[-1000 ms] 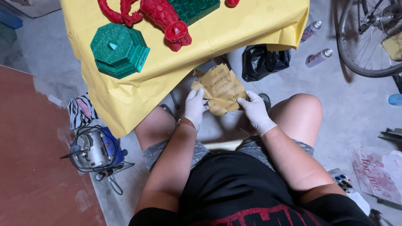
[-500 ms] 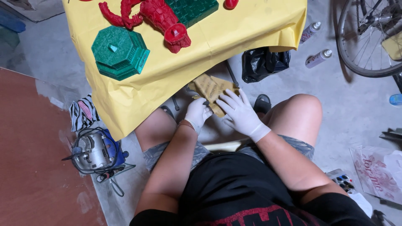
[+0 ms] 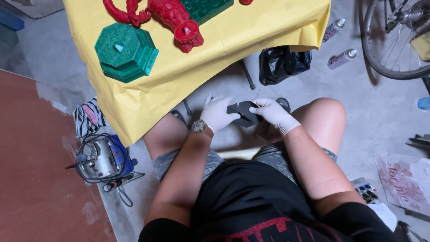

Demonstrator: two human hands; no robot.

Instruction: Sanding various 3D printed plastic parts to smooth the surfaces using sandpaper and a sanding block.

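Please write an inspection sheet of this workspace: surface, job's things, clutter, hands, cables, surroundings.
Surface: yellow sheet over a low table, bare concrete floor around it.
Job's things: dark folded sheet, held between both hands above the knees.
Clutter: black bag, two spray cans, striped cloth.
Hands: left hand and right hand, both in white gloves, grip the sheet.
Cables: cord coiled around a power tool.
Surroundings: green octagonal model, red lobster model, bicycle wheel.
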